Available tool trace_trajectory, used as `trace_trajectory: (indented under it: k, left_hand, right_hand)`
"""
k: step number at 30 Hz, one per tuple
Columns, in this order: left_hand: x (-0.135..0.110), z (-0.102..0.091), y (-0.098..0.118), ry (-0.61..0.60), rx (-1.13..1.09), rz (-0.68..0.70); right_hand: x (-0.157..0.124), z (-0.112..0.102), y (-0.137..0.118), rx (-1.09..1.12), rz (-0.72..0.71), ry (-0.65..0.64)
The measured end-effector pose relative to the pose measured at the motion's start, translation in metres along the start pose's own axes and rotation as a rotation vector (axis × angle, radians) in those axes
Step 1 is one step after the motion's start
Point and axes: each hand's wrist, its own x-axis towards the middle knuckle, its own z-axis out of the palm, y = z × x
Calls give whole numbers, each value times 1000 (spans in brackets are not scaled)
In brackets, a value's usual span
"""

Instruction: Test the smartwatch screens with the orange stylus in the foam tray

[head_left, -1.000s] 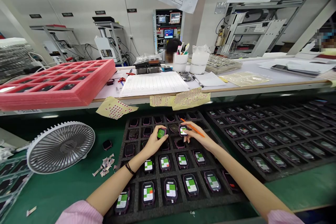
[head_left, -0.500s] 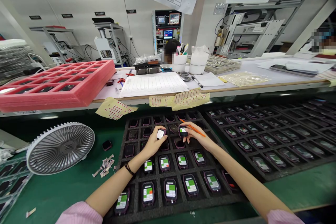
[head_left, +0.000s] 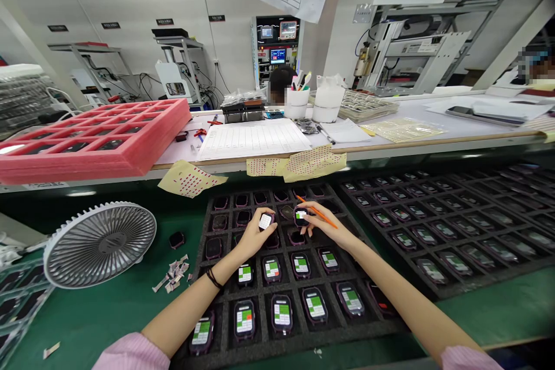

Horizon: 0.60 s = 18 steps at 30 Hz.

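Note:
My left hand (head_left: 255, 237) is closed around a small smartwatch (head_left: 265, 221) with a lit white screen, held just above the tray. My right hand (head_left: 324, 226) pinches a second smartwatch (head_left: 301, 217), whose screen shows green, and also holds a thin orange stylus (head_left: 318, 212) between its fingers. Below them, a black foam tray (head_left: 277, 345) holds several dark watches in rows of pockets. The nearer watches show green screens, and the farther ones are dark. My hands hide some of the pockets beneath them.
To the left, a white desk fan (head_left: 99, 245) stands on the green mat (head_left: 108, 315), beside paper scraps (head_left: 172, 273). A second black foam tray (head_left: 446, 231) lies to the right. A pink foam tray (head_left: 87, 139) and a paper sheet (head_left: 254, 140) rest on the white bench beyond, where a co-worker (head_left: 281, 78) sits.
The left-hand watch's screen turned from green to white. Both hands have stayed almost in place, and the orange stylus has tilted slightly.

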Motion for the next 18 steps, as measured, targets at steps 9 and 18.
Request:
trace_trajectory:
  k: [9, 18]
  left_hand:
    - [-1, 0, 1, 8, 14, -3]
    - [0, 0, 0, 5, 21, -8]
  right_hand:
    - [-2, 2, -6, 7, 24, 39]
    - [-2, 3, -9, -32, 32, 52]
